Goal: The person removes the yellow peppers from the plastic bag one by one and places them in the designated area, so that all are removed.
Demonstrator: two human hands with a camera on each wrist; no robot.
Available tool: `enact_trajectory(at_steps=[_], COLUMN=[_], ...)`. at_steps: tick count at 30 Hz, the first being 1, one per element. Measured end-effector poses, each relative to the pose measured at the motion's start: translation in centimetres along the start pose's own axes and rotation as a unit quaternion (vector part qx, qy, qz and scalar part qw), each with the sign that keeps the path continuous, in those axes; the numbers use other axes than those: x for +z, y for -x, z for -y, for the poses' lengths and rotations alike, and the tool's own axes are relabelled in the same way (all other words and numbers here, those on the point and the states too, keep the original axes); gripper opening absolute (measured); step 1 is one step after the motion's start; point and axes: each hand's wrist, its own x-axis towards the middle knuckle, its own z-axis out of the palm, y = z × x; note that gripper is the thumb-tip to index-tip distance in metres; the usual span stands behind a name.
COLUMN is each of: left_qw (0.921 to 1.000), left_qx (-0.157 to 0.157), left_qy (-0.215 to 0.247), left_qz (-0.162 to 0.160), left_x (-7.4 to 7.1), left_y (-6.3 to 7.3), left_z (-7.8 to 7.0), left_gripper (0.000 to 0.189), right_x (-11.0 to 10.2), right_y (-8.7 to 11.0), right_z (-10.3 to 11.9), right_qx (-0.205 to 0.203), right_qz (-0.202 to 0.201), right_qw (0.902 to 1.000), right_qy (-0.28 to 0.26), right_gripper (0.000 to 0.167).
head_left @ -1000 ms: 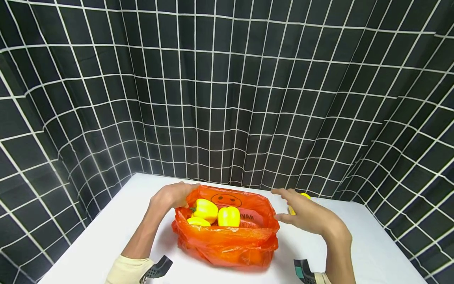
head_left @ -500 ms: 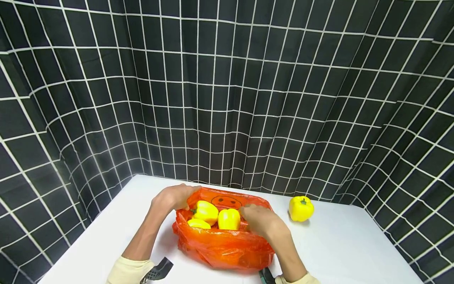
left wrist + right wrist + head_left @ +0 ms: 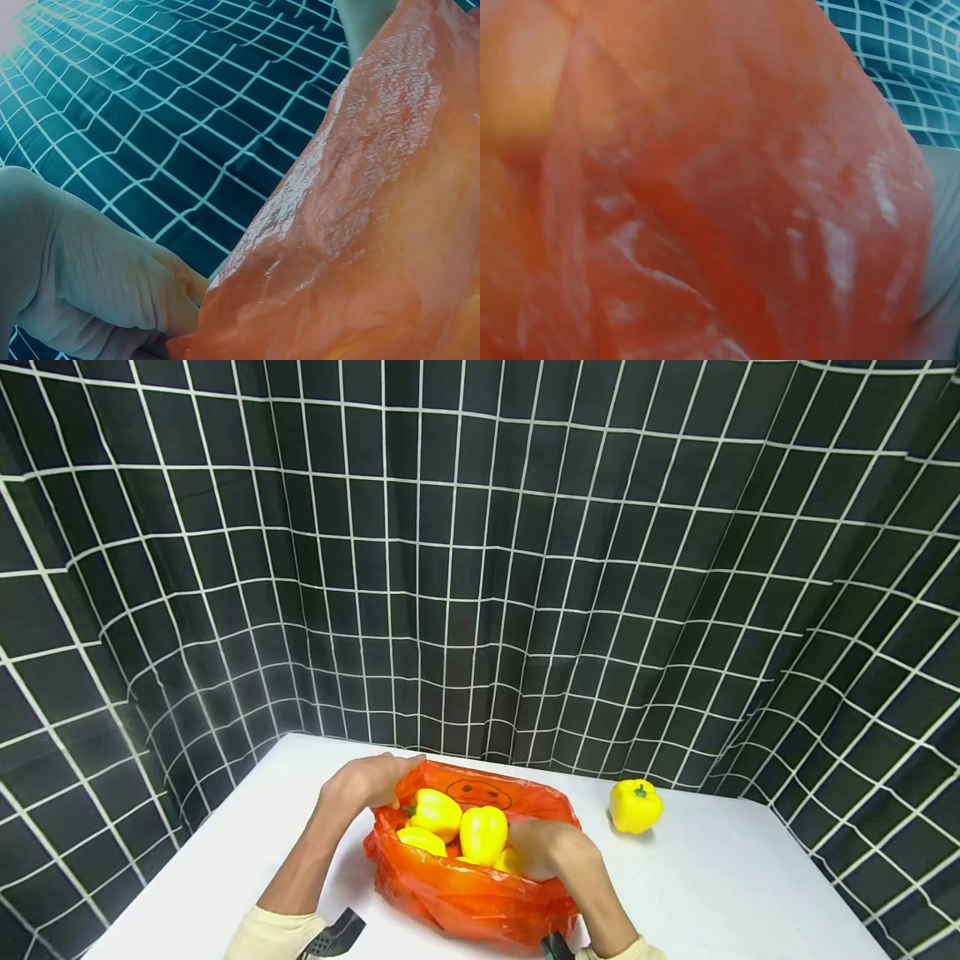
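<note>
An orange-red plastic bag (image 3: 472, 902) with a printed pig-like face stands with its mouth wide on the white table. Several yellow bell peppers (image 3: 483, 833) lie inside it, mostly at its left. My left hand (image 3: 367, 783) pinches the bag's left rim; in the left wrist view the thumb and fingers (image 3: 176, 289) meet at the plastic. My right hand (image 3: 551, 847) reaches down into the bag's right side, beside the peppers. Its fingers are hidden by the bag and peppers, so what they hold is out of sight. Crumpled plastic (image 3: 765, 195) fills most of the right wrist view.
Another yellow bell pepper (image 3: 636, 806) sits on the white table (image 3: 720, 868) to the right of the bag, stem up. Behind the table hangs a dark curtain (image 3: 450, 610) with a white grid, which also runs along both sides.
My right hand has come left from near the bag's right rim, then gone down inside it. Peppers in the bag have shifted a little upward. My left hand keeps its hold on the rim.
</note>
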Motion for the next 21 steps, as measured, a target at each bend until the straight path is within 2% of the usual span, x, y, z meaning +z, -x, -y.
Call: enact_trajectory(at_steps=[2,3,5,6,9,12,16,21], left_qw=[1.0,1.0,1.0,1.0,1.0,1.0,0.9999,0.9999], left_qx=[-0.002,-0.001,0.001,0.003,0.004,0.003,0.004,0.006], left_qy=[0.0,-0.002,-0.004,-0.005,-0.005,-0.008,-0.012,-0.008], left_qz=[0.004,0.002,0.002,0.001,0.003,0.003,0.001,0.002], left_x=[0.1,0.1,0.2,0.1,0.1,0.1,0.2,0.2], left_y=[0.1,0.1,0.0,0.0,0.2,0.3,0.1,-0.1], left_z=[0.0,0.0,0.0,0.0,0.1,0.3,0.4,0.2], left_gripper=[0.078,0.078,0.078,0.077,0.077,0.075,0.075,0.077], right_x=[-0.4,-0.6,-1.3,-1.6,-2.1,-2.6,-3.1,-3.6], right_y=[0.3,0.5,1.0,1.2,1.6,1.8,2.1,2.8], right_z=[-0.3,-0.5,-0.9,-1.2,-1.9,-2.5,-3.4,-4.6], right_qx=[-0.012,-0.022,-0.049,-0.064,-0.114,-0.151,-0.175,-0.179], right_qz=[-0.006,-0.009,-0.018,-0.024,-0.046,-0.085,-0.137,-0.184], right_qw=[0.9998,0.9995,0.9981,0.9966,0.9893,0.9791,0.9665,0.9546], right_qy=[-0.011,-0.019,-0.033,-0.045,-0.078,-0.106,-0.128,-0.151], right_gripper=[0.007,0.011,0.031,0.033,0.053,0.061,0.067,0.071])
